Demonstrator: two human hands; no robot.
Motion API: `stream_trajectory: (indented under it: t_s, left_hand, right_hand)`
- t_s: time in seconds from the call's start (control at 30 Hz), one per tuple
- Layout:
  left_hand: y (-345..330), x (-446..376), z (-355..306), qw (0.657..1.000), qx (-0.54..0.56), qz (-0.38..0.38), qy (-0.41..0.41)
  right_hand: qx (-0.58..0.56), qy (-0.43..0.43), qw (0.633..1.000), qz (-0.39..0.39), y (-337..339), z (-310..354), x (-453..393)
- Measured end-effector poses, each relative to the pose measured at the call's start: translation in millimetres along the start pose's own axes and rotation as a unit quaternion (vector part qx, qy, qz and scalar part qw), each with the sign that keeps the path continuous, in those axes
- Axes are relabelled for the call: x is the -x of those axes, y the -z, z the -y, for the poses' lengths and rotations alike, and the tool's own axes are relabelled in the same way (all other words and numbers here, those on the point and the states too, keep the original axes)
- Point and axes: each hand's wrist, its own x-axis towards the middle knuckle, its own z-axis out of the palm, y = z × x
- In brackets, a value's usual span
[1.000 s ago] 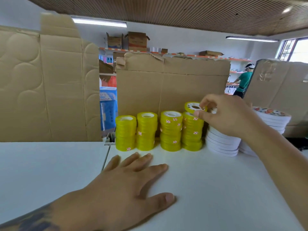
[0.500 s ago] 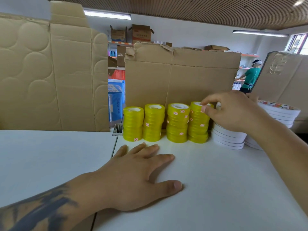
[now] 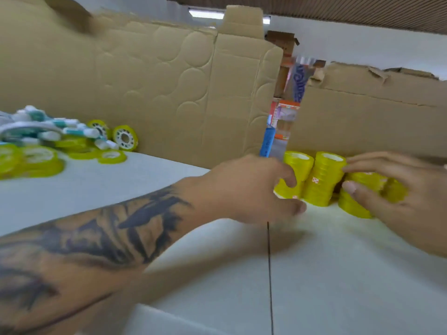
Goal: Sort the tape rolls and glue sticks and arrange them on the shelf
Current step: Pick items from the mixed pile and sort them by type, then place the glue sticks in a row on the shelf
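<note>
Yellow tape stacks (image 3: 324, 180) stand in a row on the white table (image 3: 338, 274), against a cardboard wall. My left hand (image 3: 251, 189) reaches in from the left, its finger and thumb curled round the leftmost stack (image 3: 296, 165). From the right, my right hand (image 3: 406, 194) lies over the right-hand stacks with spread, fairly straight fingers and its thumb on the front of one stack. Those stacks are partly hidden by the hand. Far left lies a loose pile of yellow tape rolls (image 3: 36, 158) mixed with white and teal glue sticks (image 3: 48, 129). The frame is motion-blurred.
Tall cardboard sheets (image 3: 169, 93) wall off the back of the table, with a gap (image 3: 283, 126) showing coloured packages behind. A dark seam (image 3: 269, 274) runs down the table between two tops.
The view has swung left, bringing the loose pile into sight. My left hand lifted off the table and went to the leftmost stack. My right hand dropped from the stack top onto the right-hand stacks.
</note>
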Motion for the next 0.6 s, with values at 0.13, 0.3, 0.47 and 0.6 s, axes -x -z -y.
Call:
stream_trajectory:
  t_s: [0.13, 0.3, 0.47, 0.6]
  left_hand:
    - [32.7, 19.4, 51.7, 0.998, -0.001, -0.049, 0.035]
    - [61.2, 47.6, 135.4, 0.988, -0.022, -0.069, 0.138]
    - [102.0, 74.4, 203.5, 0.974, -0.07, -0.097, 0.192]
    - [133.9, 84.4, 249.7, 0.966, -0.118, -0.092, 0.212]
  right_hand:
    - [-0.035, 0.033, 0.995, 0.085, -42.5, 39.8, -19.5]
    - [-0.085, 0.082, 0.986, 0.121, -95.2, 95.2, -76.7]
    - [-0.13, 0.121, 0.974, 0.14, -146.9, 154.3, -122.6]
    - [-0.172, 0.112, 0.964, 0.171, -184.7, 190.0, -152.7]
